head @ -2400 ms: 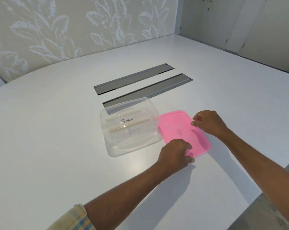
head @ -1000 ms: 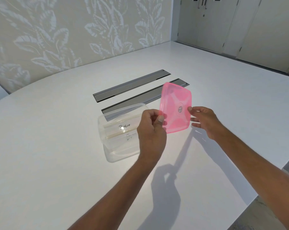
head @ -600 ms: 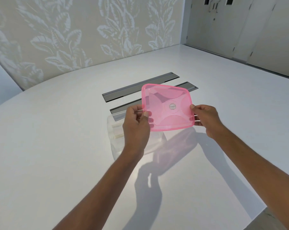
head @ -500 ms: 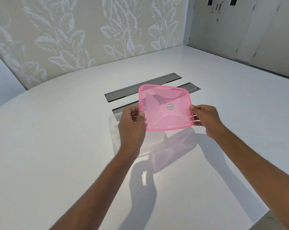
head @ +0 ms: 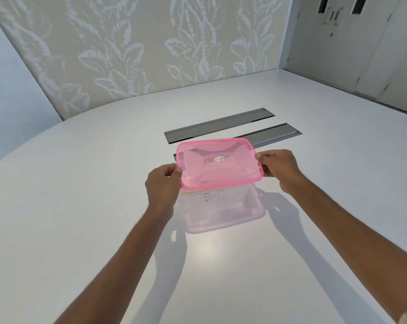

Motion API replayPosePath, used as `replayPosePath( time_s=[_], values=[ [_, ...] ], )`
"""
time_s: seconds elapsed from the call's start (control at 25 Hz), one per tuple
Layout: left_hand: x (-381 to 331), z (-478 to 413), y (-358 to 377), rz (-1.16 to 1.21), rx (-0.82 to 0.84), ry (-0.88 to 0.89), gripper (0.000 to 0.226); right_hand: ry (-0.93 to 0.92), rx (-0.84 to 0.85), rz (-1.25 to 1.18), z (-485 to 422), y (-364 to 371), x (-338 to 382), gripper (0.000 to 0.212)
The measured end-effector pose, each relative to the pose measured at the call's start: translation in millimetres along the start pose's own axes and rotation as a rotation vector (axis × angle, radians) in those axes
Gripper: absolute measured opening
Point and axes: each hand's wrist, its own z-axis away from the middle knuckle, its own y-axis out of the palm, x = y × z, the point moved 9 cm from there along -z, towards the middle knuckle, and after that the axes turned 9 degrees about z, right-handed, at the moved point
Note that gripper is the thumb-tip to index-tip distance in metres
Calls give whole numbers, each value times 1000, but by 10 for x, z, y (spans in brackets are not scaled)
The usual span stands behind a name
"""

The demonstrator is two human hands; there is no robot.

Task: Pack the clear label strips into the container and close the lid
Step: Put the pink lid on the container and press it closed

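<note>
Both hands pinch the pink lid by its short ends, the left hand and right hand each in a narrow grip with thumb on top. Since a moment ago the lid has tipped from steeply tilted to nearly level and come down over the clear container on the white surface, so closing looks imminent. Label strips lie inside, their handwriting faint through the plastic, directly beneath the lid. Beyond sit two grey slots.
</note>
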Motion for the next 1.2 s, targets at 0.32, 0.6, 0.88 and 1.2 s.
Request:
replayPosePath(
  time_s=[0.32,0.6,0.88,1.2],
  values=[
    [240,-133,-189,-96,-48,-63,21,13,60,81,-19,344,60,7],
    [350,-193,-222,-127,-26,-98,21,14,67,146,-32,416,18,12],
    [391,-216,-249,-167,1,-93,25,46,92,165,-56,413,-86,12],
    [155,4,-19,-432,254,426,63,-287,148,411,168,451,133,62]
  ],
)
